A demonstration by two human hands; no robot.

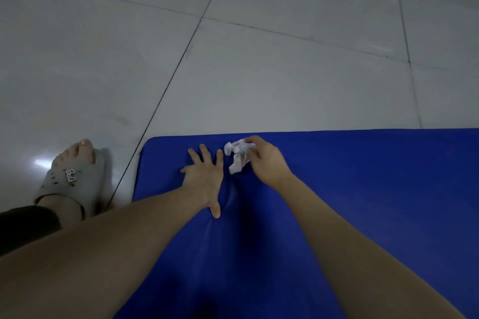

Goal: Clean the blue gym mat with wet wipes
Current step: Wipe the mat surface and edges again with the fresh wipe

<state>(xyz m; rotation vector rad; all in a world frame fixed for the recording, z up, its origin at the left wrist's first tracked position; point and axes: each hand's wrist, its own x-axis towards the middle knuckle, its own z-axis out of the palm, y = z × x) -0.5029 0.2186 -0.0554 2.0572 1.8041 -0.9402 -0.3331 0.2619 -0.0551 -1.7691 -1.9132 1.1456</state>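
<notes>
The blue gym mat (363, 202) lies on the tiled floor and fills the lower right of the view. My left hand (204, 179) presses flat on it near its far left corner, fingers spread; the mat wrinkles beside the thumb. My right hand (267, 160) is just to the right of the left one, close to the mat's far edge. It pinches a crumpled white wet wipe (238, 156), which hangs down and touches the mat.
Pale grey floor tiles (259, 59) with dark grout lines stretch beyond and left of the mat. My left foot in a grey slipper (75, 179) stands on the floor beside the mat's left edge.
</notes>
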